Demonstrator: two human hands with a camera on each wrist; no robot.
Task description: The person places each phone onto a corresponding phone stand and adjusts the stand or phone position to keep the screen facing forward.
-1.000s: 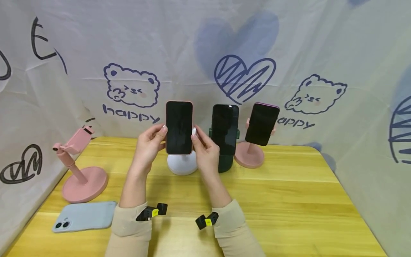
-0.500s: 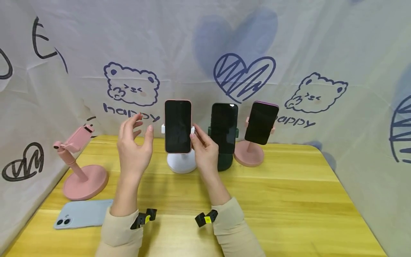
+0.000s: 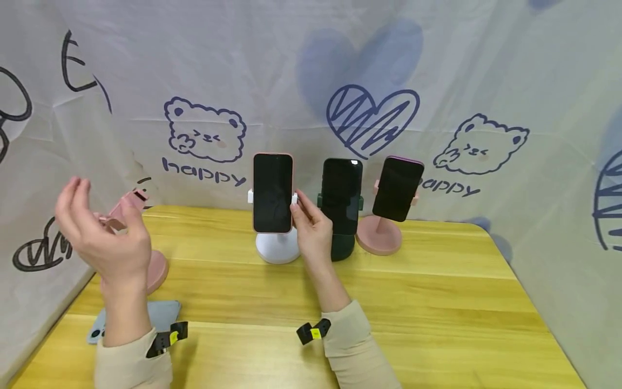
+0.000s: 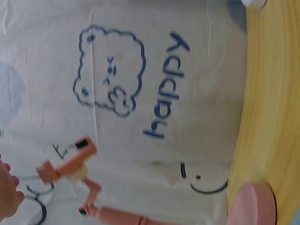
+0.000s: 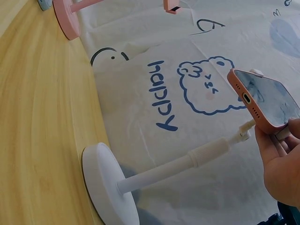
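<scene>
An orange-edged phone (image 3: pixel 272 193) stands upright in the clamp of a white phone stand (image 3: pixel 277 248). My right hand (image 3: pixel 315 233) pinches the clamp's right arm at the phone's side. In the right wrist view, the white pole (image 5: pixel 161 173) runs up from its round base to behind the phone (image 5: pixel 255 105). My left hand (image 3: pixel 109 243) hangs in the air with loosely bent fingers, holding nothing. It overlaps an unloaded pink phone stand (image 3: pixel 157 270) at the left and hides most of its pole. In the left wrist view, that stand's tilted clamp (image 4: pixel 70 161) shows beyond the fingertips.
Beside my right hand, a dark green stand (image 3: pixel 343 247) holds a black phone (image 3: pixel 342 197). Farther right, another pink stand (image 3: pixel 379 236) carries a purple-edged phone (image 3: pixel 398 189). A light blue phone (image 3: pixel 164 314) lies face down at the left, partly behind my left forearm.
My left hand has let go of the phone's left side and moved left to the unloaded pink stand. The right hand has kept its place at the white clamp.
</scene>
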